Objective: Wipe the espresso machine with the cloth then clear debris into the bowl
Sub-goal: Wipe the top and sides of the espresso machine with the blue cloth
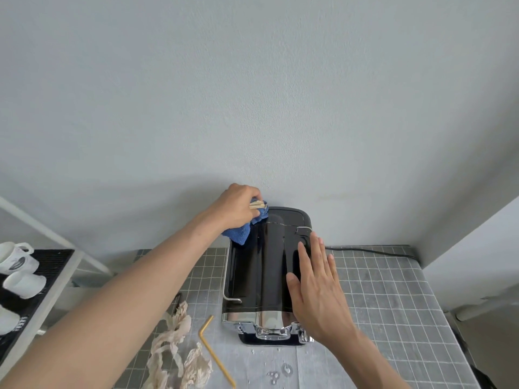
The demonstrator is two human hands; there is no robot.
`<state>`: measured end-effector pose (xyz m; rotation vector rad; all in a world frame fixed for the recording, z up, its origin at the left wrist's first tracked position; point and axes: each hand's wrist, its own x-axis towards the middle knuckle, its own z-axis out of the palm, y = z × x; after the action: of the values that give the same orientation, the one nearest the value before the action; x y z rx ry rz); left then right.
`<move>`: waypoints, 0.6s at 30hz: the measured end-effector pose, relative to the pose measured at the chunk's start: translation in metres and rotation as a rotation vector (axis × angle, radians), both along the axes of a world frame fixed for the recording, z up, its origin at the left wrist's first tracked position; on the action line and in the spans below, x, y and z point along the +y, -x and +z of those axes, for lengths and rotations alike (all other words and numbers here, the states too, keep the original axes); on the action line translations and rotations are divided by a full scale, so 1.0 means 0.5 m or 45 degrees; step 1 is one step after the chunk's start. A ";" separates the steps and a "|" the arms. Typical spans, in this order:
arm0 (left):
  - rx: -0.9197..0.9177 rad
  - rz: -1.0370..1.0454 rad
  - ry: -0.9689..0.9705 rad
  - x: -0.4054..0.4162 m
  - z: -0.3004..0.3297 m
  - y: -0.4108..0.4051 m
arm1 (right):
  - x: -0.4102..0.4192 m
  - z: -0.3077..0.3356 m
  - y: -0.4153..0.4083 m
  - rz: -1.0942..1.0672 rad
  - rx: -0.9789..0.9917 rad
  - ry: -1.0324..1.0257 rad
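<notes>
Head view: machine (264, 265) front is cut off from sight; bowl not seen. Cloth (247, 226) is bunched in closed left hand (238, 206) fingers at machine's rear-left top corner, w/ tan sticks. Right hand (317, 287) is laid flat, fingers spread, holding nothing. Crumpled paper (174, 346) & straw (213, 352) lie on table (379, 304); mugs (19, 265) far left.

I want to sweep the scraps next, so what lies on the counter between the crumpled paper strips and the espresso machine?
In the head view, a bent yellow straw lies between the paper strips and the espresso machine; otherwise bare tiled counter.
</notes>
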<state>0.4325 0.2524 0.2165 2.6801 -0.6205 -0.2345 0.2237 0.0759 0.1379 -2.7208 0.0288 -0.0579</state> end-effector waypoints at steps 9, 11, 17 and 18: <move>0.067 -0.305 0.013 -0.151 0.005 0.007 | 0.004 0.008 0.000 -0.008 0.023 0.002; 0.058 -0.371 -0.004 -0.170 0.002 0.015 | 0.003 0.009 0.001 -0.013 0.023 0.005; 0.058 -0.344 -0.074 -0.100 0.013 0.005 | 0.007 0.012 0.001 -0.009 0.034 -0.003; 0.072 -0.314 -0.073 -0.087 0.019 0.004 | 0.007 0.012 0.001 -0.006 0.032 -0.007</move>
<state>0.4305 0.2090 0.2257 2.6372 -0.9400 -0.3988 0.2233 0.0793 0.1442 -2.7162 0.0432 -0.0247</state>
